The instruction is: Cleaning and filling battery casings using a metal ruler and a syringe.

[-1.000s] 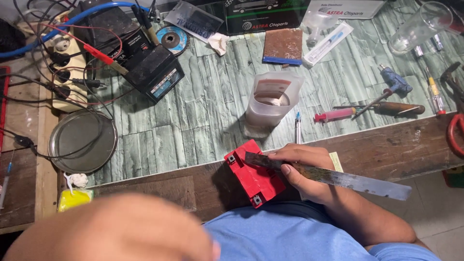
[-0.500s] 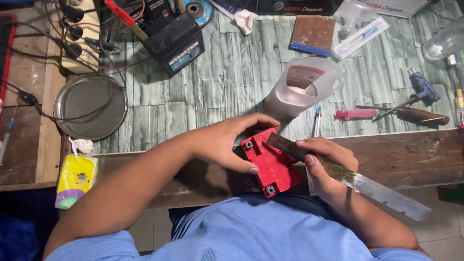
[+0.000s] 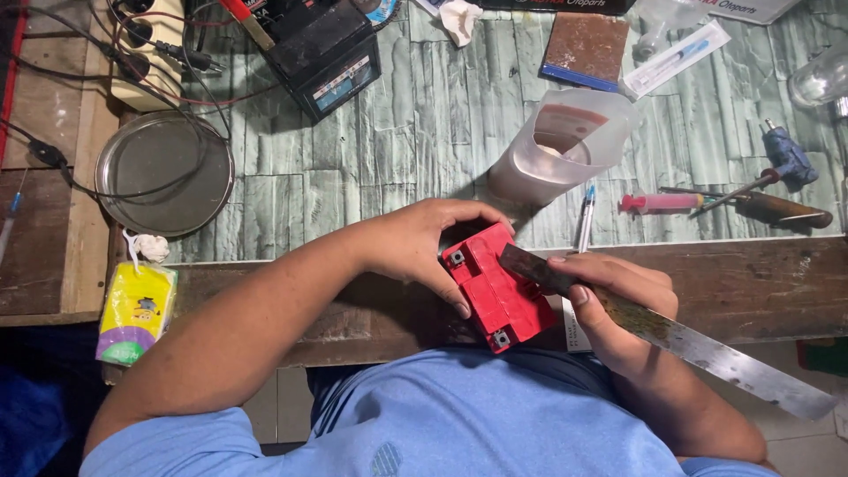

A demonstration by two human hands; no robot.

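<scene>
1. A person in a light blue shirt [image 3: 459, 424] sits at the near edge of a table [image 3: 406, 159] covered in grey-green stone-pattern sheet; a small red battery [image 3: 497, 291] rests at the table's wooden front edge, just above the lap.
2. The left hand [image 3: 424, 247] curls over the red battery's far and left sides, fingers wrapped on it, thumb along its near-left edge; the grip is closed on the casing.
3. The right hand [image 3: 618, 305] is clamped on a long flat metal blade [image 3: 689, 344]; the blade's dark tip lies on the battery's top right edge, while the rest slants away to the lower right past the table edge.
4. Beyond the hands stand a translucent measuring jug [image 3: 556, 146] and, beside it, a pen [image 3: 586, 221]; further right lie a pink syringe [image 3: 658, 203], a wooden-handled screwdriver [image 3: 768, 208] and a small blue tool [image 3: 786, 159].
5. At the far left sit a round metal tray [image 3: 163, 172] crossed by black cables, a black battery [image 3: 322, 53] with a red lead, and a cream power strip [image 3: 146, 53]; a yellow packet [image 3: 137, 314] lies at the left front corner.
</scene>
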